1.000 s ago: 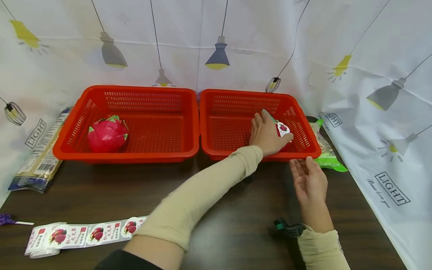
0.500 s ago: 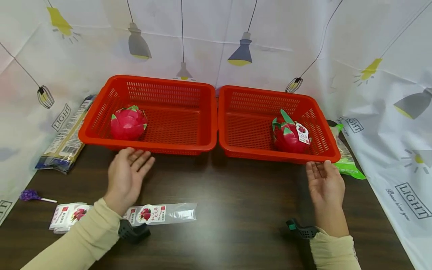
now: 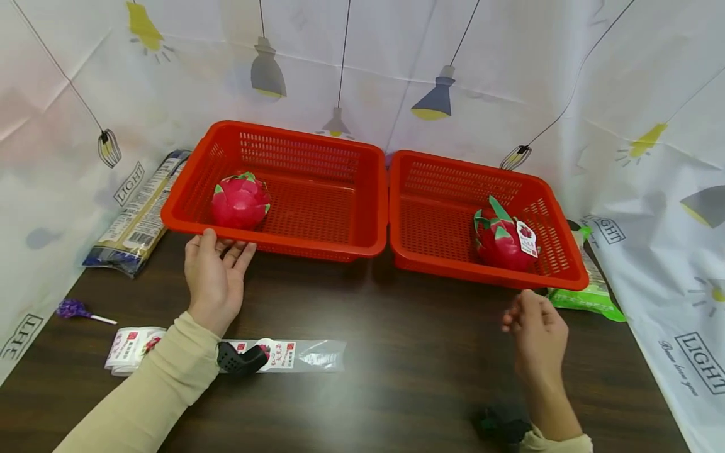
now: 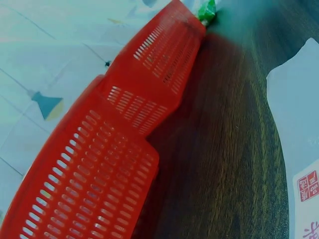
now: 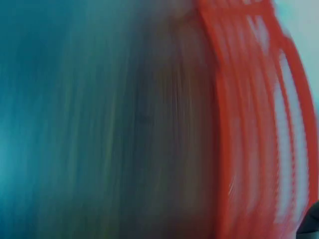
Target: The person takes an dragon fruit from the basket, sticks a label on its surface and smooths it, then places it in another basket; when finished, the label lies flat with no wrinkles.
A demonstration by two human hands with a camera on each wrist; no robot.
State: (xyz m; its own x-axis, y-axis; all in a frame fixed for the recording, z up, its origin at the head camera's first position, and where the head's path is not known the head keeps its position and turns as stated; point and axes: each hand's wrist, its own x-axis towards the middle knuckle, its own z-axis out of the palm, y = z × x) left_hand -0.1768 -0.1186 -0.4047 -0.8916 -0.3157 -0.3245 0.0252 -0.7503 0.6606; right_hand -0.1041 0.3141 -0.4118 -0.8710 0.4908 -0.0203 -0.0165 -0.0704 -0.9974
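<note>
head: bright, glare on table [image 3: 362,399] | 2 wrist views: blue-green cast | right wrist: motion-blurred

On the brown wooden table [image 3: 391,340], one red plastic basket [image 3: 317,211] is just left of another red plastic basket [image 3: 436,229]. A round pink fruit [image 3: 240,202] lies in the left one, a second round pink fruit [image 3: 501,246] in the right. My left hand [image 3: 217,283] is at the left one's front edge; my right hand [image 3: 539,333] is before the other, maybe touching.
</note>
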